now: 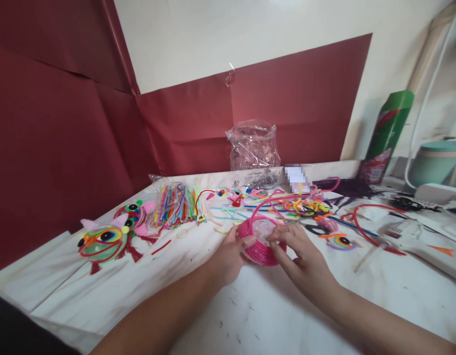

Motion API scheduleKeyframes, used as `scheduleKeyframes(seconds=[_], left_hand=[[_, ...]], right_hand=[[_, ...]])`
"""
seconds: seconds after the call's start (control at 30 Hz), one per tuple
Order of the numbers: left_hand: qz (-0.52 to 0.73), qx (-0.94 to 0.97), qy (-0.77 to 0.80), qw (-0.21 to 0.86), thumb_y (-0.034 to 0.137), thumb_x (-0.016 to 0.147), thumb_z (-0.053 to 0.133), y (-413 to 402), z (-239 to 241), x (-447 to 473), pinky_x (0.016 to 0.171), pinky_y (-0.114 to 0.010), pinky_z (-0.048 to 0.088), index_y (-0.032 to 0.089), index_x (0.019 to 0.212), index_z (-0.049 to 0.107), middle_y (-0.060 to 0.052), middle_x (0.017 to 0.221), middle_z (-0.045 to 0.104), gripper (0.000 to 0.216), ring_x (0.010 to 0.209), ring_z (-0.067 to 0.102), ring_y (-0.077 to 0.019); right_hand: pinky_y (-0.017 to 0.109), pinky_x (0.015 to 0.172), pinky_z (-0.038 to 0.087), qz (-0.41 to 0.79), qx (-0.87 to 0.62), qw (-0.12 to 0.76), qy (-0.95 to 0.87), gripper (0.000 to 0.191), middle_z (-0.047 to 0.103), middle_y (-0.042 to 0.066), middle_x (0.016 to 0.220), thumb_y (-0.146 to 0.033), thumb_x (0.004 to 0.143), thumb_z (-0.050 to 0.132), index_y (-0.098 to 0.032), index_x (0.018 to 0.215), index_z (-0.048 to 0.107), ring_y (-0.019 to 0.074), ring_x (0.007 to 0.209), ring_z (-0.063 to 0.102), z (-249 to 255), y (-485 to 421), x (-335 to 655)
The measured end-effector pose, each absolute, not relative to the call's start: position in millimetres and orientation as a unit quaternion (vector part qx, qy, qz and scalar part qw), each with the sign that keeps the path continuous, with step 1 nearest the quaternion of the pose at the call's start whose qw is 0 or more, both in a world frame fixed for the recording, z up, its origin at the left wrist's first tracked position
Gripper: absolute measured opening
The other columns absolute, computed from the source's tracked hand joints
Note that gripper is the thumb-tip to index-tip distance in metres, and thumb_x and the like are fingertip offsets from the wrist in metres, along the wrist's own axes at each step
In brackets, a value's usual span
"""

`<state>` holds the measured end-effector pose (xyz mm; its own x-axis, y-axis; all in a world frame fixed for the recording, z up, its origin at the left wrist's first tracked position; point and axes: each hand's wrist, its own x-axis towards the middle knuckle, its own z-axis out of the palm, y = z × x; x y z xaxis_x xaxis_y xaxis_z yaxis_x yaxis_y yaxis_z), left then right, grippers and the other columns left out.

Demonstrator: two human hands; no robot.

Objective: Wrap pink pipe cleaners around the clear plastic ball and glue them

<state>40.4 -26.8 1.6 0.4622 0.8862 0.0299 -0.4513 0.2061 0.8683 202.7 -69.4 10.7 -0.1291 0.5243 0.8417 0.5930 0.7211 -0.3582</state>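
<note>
Over the front middle of the table I hold a round, clear-looking cup [258, 256] wrapped in coils of bright pink cord, its opening tilted toward me. My left hand [231, 254] grips its left side, the thumb lying on the coils. At the right rim, my right hand [294, 246] has its fingers and thumb bent together against the cup. Whether a cord end sits between those fingertips is hidden. A pink strand [265, 199] loops up from behind the cup toward the pile at the back.
Colourful pipe cleaners [179, 204] lie in a plastic bag at back left, near a decorated animal-face ornament [104, 244] with tassels. To the right are a white glue gun [401, 231], an eye-shaped piece [341, 241] and a green box [387, 138]. A clear bag [253, 148] stands behind.
</note>
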Motion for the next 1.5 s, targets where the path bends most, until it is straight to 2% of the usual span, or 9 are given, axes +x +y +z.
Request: scheduleKeyframes(seconds=[0.23,0.43,0.6,0.93,1.2,1.5], left_hand=[[0.456,0.437,0.230,0.740,0.031,0.063,0.079,-28.6,-0.1,42.2,0.083,-0.043,0.048,0.020,0.118,0.050,-0.015,0.127,0.055,0.062,0.109,0.057,-0.0316],[0.474,0.449,0.231,0.721,0.038,0.052,0.085,-30.9,-0.2,45.6,0.080,-0.040,0.048,0.020,0.117,0.051,-0.015,0.117,0.062,0.075,0.106,0.059,-0.0322],[0.476,0.457,0.244,0.711,0.031,0.054,0.085,-31.4,-0.3,46.5,0.083,-0.041,0.047,0.020,0.120,0.049,-0.014,0.114,0.063,0.077,0.104,0.060,-0.0308],[0.474,0.454,0.245,0.714,0.025,0.053,0.085,-32.1,1.8,47.3,0.088,-0.038,0.044,0.019,0.119,0.047,-0.013,0.113,0.063,0.076,0.105,0.059,-0.0291],[0.474,0.454,0.249,0.712,0.029,0.052,0.086,-30.4,-0.5,46.0,0.086,-0.040,0.045,0.019,0.119,0.047,-0.014,0.114,0.063,0.078,0.105,0.059,-0.0304],[0.466,0.453,0.264,0.713,0.029,0.049,0.087,-32.4,3.2,47.0,0.088,-0.040,0.044,0.018,0.121,0.046,-0.014,0.115,0.062,0.083,0.107,0.058,-0.0308]], right_hand=[[0.037,0.067,0.044,-0.041,-0.379,0.529,-0.759,0.012,0.059,0.003,0.077,-0.015,0.084,0.054,-0.025,0.082,0.060,0.0199,0.076,0.053,9.9,-71.6,198.5],[0.036,0.066,0.042,-0.043,-0.377,0.527,-0.760,0.014,0.058,0.003,0.076,-0.014,0.085,0.053,-0.024,0.082,0.063,0.0195,0.075,0.051,8.9,-73.4,195.9],[0.037,0.067,0.042,-0.032,-0.372,0.531,-0.761,0.016,0.059,0.003,0.077,-0.012,0.084,0.054,-0.025,0.085,0.063,0.0196,0.076,0.050,6.7,-72.9,196.6],[0.036,0.065,0.043,-0.015,-0.382,0.520,-0.764,0.015,0.058,0.004,0.077,-0.013,0.083,0.052,-0.023,0.075,0.059,0.0207,0.076,0.051,9.2,-74.0,197.0],[0.035,0.067,0.044,-0.011,-0.360,0.524,-0.771,0.016,0.060,0.003,0.079,-0.011,0.085,0.054,-0.025,0.086,0.063,0.0195,0.077,0.052,7.8,-72.1,199.5],[0.034,0.064,0.041,-0.035,-0.380,0.504,-0.775,0.014,0.055,0.004,0.076,-0.013,0.086,0.048,-0.021,0.075,0.051,0.0190,0.073,0.048,9.0,-72.5,198.3]])
